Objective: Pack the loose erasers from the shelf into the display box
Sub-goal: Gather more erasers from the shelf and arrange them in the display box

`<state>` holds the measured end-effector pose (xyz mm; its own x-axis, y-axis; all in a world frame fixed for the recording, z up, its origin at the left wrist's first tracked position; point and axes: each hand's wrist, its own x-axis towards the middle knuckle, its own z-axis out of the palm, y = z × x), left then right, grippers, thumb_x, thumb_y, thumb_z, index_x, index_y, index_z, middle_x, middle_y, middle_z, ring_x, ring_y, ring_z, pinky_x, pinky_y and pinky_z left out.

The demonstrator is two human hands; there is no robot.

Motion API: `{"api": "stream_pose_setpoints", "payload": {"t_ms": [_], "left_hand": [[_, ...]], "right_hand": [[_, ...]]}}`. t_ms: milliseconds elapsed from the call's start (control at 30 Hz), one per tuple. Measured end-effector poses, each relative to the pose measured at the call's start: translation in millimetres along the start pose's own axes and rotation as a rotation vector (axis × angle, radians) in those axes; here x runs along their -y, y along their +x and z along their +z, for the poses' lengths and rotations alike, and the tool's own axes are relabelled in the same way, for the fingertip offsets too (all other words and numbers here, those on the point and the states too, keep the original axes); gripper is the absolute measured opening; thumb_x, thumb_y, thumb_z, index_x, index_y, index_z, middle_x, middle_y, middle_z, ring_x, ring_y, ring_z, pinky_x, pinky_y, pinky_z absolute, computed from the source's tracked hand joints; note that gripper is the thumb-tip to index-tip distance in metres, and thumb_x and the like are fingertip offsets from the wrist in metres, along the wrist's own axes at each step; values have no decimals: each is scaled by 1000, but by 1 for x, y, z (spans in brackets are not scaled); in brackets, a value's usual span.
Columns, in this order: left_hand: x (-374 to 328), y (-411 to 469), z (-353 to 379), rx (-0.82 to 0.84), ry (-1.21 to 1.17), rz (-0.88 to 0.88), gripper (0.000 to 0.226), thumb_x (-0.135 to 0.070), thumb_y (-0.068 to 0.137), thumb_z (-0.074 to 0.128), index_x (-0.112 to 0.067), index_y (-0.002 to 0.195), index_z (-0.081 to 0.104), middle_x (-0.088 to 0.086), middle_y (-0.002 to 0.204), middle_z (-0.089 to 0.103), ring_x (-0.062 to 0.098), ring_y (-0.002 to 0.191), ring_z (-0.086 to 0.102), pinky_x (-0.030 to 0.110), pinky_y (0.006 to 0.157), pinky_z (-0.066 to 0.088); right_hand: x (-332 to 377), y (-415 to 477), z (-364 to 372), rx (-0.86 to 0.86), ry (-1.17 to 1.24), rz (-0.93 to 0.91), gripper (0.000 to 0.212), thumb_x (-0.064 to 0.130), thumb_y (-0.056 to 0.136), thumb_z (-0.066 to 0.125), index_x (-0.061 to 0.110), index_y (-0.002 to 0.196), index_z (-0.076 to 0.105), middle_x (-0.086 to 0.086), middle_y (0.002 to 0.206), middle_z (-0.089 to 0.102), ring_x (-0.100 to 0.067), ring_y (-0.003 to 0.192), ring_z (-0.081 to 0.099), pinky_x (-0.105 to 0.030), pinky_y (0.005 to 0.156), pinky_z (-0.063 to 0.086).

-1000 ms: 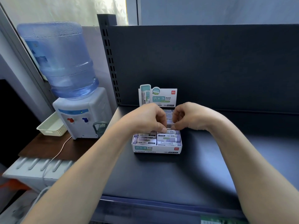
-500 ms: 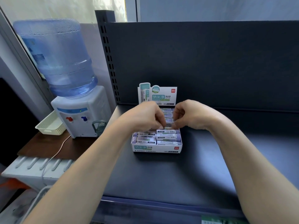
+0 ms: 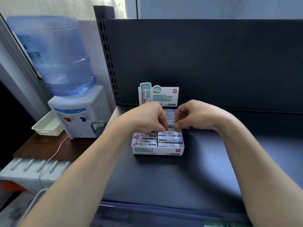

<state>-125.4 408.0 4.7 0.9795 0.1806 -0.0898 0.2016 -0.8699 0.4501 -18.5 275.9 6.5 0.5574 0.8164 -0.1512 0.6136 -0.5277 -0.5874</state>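
Note:
A white display box (image 3: 157, 151) with an upright printed header card stands on the dark shelf (image 3: 164, 177). Several purple-and-white erasers fill its two rows. My left hand (image 3: 147, 118) and my right hand (image 3: 191, 117) hover over the box's middle, fingers curled down. Both pinch the ends of one eraser (image 3: 169, 133) with a barcode label, lying crosswise in the right row. The rear erasers are partly hidden behind my fingers.
A water dispenser (image 3: 78, 112) with a blue bottle stands left of the shelf on a brown table. A white basket (image 3: 47, 126) sits beside it. The shelf's dark back panel (image 3: 213, 63) rises behind the box. A perforated upright (image 3: 108, 54) marks the shelf's left edge.
Both hands stay over the box with fingertips together. The barcode eraser under them now lies lower and flatter in the right row. The view has shifted slightly.

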Motion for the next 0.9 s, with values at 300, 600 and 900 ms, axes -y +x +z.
{"api": "stream_pose_setpoints", "payload": {"t_ms": [300,600,900], "left_hand": [[1,-1,1,17,-1,-3,6,-15,81,71,-19,82,75,-2,89,71,8,79,62,14,62,47],[2,-5,-4,-84,-138,-12,4,-17,79,71,-19,76,72,-8,73,66,-3,57,54,9,53,42],[2,2,2,-154,-72,-21,6,-14,80,72,-17,76,69,-8,74,63,3,69,56,16,60,42]], "right_hand": [[1,-1,1,-18,15,13,13,15,79,72,18,71,62,8,56,57,-8,53,53,-23,56,40],[-1,0,0,-74,44,22,16,27,89,62,14,80,67,6,64,62,-9,59,57,-24,57,40],[2,1,3,-79,9,-32,16,12,77,72,21,68,63,7,59,56,-9,55,51,-25,60,43]]}}
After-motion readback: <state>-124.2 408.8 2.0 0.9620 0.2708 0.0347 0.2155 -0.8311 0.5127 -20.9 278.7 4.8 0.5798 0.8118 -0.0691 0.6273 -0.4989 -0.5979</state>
